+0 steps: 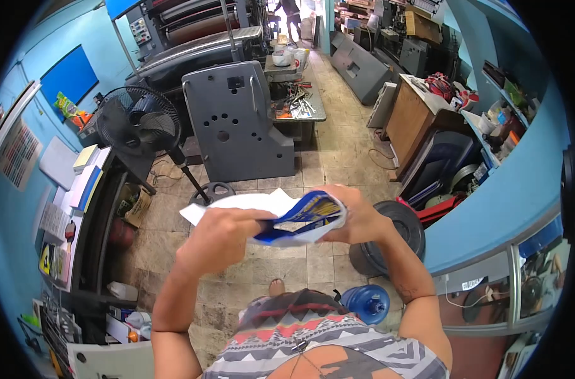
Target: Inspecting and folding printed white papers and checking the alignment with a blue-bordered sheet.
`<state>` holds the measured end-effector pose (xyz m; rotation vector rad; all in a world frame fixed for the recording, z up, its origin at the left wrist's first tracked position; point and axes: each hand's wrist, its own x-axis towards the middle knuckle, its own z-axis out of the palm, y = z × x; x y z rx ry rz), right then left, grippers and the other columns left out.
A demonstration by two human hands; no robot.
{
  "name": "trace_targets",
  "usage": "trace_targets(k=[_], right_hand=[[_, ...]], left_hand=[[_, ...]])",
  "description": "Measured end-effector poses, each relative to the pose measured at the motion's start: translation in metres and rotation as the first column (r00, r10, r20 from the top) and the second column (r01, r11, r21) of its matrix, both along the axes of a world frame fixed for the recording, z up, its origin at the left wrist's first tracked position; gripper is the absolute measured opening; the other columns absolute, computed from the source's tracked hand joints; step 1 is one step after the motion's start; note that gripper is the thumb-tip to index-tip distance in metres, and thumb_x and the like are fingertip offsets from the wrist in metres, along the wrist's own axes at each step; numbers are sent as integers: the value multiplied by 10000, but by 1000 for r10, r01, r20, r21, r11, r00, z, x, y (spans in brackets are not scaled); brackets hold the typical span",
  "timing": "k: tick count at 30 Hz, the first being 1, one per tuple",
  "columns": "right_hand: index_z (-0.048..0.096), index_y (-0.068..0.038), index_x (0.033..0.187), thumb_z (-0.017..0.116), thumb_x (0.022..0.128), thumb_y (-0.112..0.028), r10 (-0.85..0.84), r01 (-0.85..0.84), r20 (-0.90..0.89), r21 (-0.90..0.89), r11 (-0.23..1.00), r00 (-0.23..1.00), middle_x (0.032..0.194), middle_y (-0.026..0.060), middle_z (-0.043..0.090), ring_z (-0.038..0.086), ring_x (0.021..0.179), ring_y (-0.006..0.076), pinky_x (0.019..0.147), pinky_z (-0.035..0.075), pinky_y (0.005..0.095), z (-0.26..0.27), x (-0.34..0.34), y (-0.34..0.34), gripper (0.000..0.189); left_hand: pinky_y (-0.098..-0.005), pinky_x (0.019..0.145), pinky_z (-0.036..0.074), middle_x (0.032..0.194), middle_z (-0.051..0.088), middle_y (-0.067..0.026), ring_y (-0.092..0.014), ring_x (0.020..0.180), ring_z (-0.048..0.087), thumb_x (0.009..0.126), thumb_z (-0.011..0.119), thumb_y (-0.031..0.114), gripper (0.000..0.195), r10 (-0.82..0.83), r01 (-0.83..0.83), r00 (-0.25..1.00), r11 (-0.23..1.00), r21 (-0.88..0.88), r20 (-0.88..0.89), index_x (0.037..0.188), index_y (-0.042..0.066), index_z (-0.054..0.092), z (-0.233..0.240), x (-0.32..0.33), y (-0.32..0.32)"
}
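Note:
In front of my chest, both hands hold blue-and-white printed paper sheets (299, 222), bent into a loop with yellow print on the inner side. My left hand (221, 239) grips the sheets at their left end, with its fingers pointing right. Around the right end of the loop is my right hand (356, 213), its fingertips partly hidden behind the paper. White paper (249, 203) spreads out behind the hands, above the floor. Whether it is joined to the blue sheets cannot be told.
A pedestal fan (138, 121) and a grey machine panel (240, 128) stand ahead. At left is a shelf with paper stacks (81, 175). A lidded black bin (401, 232) and a blue water jug (368, 303) are at right. Tools lie on a bench (320, 111).

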<state>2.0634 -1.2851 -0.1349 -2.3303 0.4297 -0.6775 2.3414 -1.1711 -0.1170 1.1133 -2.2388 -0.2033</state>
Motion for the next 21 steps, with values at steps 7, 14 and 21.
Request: trace_targets(k=[7,14,21], right_hand=[[700,-6,940,762,782,14,-353,326,222,148,934,909,807,65,693,641,737,135,674,498,275,-20,-2,-28,170],[715,16,925,741,798,54,-737,582,296,466,666,607,836,41,717,641,755,91,700,497,248,-44,-58,-49,135],[723,15,925,803,780,9,-788,594,446,519,614,425,890,66,739,675,788,137,738,516,263,-49,-83,-112,165]], left_hand=[[-338,613,543,939,717,-154,-319,709,682,747,704,-30,109,-7,10,999,995,99,-36,855,-41,709,15,32,-87],[-323,655,533,890,721,-143,-276,736,694,738,802,33,167,-64,142,916,975,173,-396,870,-24,716,-49,38,-183],[-293,827,539,1163,672,-133,-190,987,661,695,873,50,315,7,263,592,944,201,-806,976,-8,741,-92,6,-274]])
